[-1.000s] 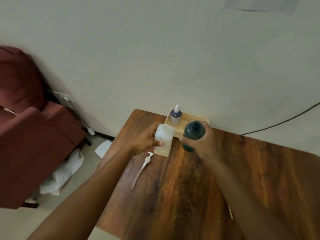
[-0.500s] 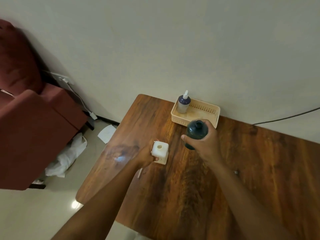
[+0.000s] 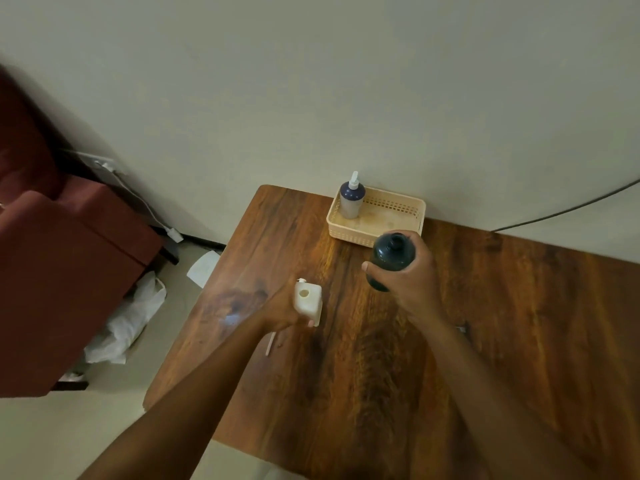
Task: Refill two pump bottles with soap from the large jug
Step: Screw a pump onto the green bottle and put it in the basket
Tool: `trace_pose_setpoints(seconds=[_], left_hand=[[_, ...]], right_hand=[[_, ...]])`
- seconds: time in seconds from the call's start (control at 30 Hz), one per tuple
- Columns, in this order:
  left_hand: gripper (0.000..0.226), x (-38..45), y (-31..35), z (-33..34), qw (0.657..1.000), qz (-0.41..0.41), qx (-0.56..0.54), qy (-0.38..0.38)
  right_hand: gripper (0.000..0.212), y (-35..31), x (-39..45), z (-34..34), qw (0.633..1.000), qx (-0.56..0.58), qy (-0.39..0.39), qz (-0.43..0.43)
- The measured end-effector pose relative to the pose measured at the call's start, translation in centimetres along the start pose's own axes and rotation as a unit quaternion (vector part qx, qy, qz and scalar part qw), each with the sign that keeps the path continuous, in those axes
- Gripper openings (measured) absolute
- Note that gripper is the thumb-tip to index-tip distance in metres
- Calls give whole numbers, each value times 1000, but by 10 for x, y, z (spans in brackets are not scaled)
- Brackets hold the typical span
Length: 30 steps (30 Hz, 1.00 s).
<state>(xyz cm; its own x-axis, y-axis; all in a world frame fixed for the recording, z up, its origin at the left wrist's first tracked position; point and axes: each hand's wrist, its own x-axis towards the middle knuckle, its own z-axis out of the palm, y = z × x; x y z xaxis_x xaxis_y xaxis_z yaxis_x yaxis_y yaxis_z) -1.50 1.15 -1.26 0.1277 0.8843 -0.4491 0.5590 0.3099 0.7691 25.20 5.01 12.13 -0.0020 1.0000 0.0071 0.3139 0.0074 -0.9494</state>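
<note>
The worktop point(image 3: 381, 375) carries a cream basket point(image 3: 377, 233) at its far edge, with one pump bottle point(image 3: 351, 200) upright in the basket's left end; near the middle, the right hand point(image 3: 410, 282) has its fingers wrapped round a dark bottle point(image 3: 393, 258), uncapped and upright; nearer the left edge, the left hand point(image 3: 280, 311) grips a white square bottle point(image 3: 308, 301), its mouth open, on the wood; a loose pump tube point(image 3: 270, 344) lies beside it; judging by this, filling comes next, calling for mouths aligned and a slow tilt.

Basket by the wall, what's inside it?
One pump bottle stands upright in the basket's left corner. The dark bottle hides part of its front edge.
</note>
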Motion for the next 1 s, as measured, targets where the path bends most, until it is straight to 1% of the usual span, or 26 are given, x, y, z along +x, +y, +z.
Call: trace_pose_setpoints(seconds=[0.1,0.17,0.27,0.33,0.4,0.47,0.53,0.6,0.67,0.77,0.83,0.9,1.0], left_hand=[[112,3,36,-2,1000,-7,16,-24],[116,9,61,0,999,34,34,-12],[111,20,98,17,992,107,65,3],[115,32,114,37,989,122,84,5],[121,44,131,64,983,113,143,22],[122,50,150,96,978,62,199,10],[117,60,164,132,976,46,213,-21],[118,73,172,167,976,39,210,-39],[118,84,179,199,975,11,215,-50],[104,84,198,244,971,-12,231,-64],[85,87,200,272,975,-16,211,-62],[68,93,201,297,978,-37,195,-58],[47,96,204,326,977,-52,201,-49]], right_hand=[[68,5,-4,-24,1000,3,13,3],[67,11,-7,-41,1000,-1,31,2],[66,20,-14,-76,998,-10,63,9],[66,27,-19,-100,996,-17,82,16],[68,36,-26,-127,994,-20,109,22],[68,43,-33,-152,990,-23,135,36],[67,50,-42,-176,986,-20,159,49],[66,58,-49,-197,982,-11,179,54],[66,66,-56,-214,980,-10,190,63],[69,76,-63,-232,977,-23,195,81],[68,82,-67,-240,976,-30,200,83],[65,90,-69,-245,975,-33,202,87],[64,100,-72,-249,975,-35,198,98]])
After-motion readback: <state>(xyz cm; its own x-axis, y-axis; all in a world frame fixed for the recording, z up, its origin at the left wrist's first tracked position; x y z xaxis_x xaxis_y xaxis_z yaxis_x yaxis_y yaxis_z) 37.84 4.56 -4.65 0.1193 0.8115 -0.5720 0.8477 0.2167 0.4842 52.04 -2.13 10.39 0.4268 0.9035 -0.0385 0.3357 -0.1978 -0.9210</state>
